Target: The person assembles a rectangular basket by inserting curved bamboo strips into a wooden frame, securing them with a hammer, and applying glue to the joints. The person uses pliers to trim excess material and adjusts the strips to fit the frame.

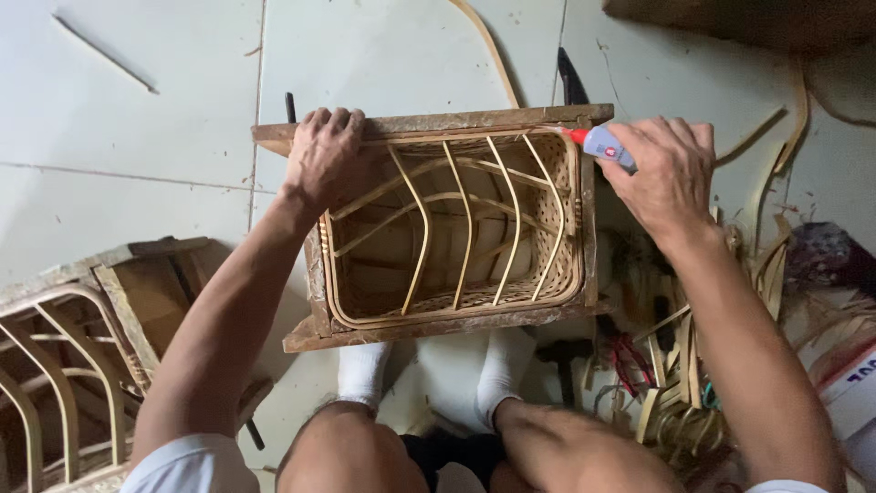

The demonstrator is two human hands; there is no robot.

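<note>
A woven rattan basket (547, 274) sits inside a rough wooden frame (438, 123) on the tiled floor, between my knees. My left hand (324, 155) grips the frame's far edge near the left corner. My right hand (666, 173) holds a small grey glue bottle (610, 146) with a red nozzle. The nozzle tip touches the basket's rim at the far right corner. Thin bent cane ribs (465, 219) arch across the basket's open top.
A second wooden frame with cane ribs (64, 365) lies at the lower left. Loose cane strips (675, 383), a hammer (561, 361) and other tools are piled at the right. A dark blade (571, 82) lies beyond the frame. My white-socked feet (429, 370) rest under it.
</note>
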